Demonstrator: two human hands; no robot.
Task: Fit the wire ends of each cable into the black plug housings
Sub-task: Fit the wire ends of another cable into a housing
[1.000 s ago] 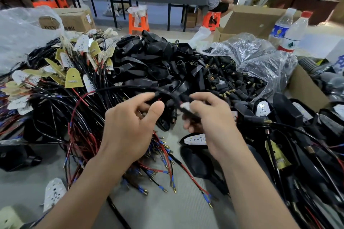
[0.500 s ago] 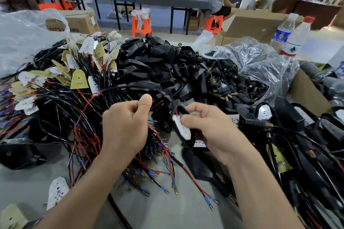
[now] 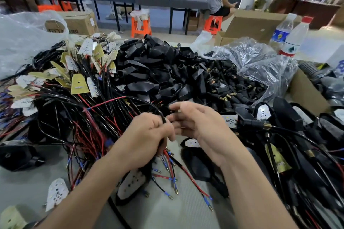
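Your left hand (image 3: pixel 147 135) has swung in against the right hand (image 3: pixel 201 128); it grips a cable (image 3: pixel 156 108), while blur hides whether the right pinches anything. Housings (image 3: pixel 149 67) heap beyond your hands, loose wires (image 3: pixel 83 126) left: most probably remains undone.

Grey worktop (image 3: pixel 26 178) is pretty buried tbh: big heap of black plug housings (image 3: pixel 158 72) at 12 o'clock, a tangle of red and black cables (image 3: pixel 78 117) from 9 to 10, a clear bag (image 3: pixel 260 65) with small connectors (image 3: pixel 232 91) at 2, and loose white perforated plates (image 3: pixel 56 193) at 7.
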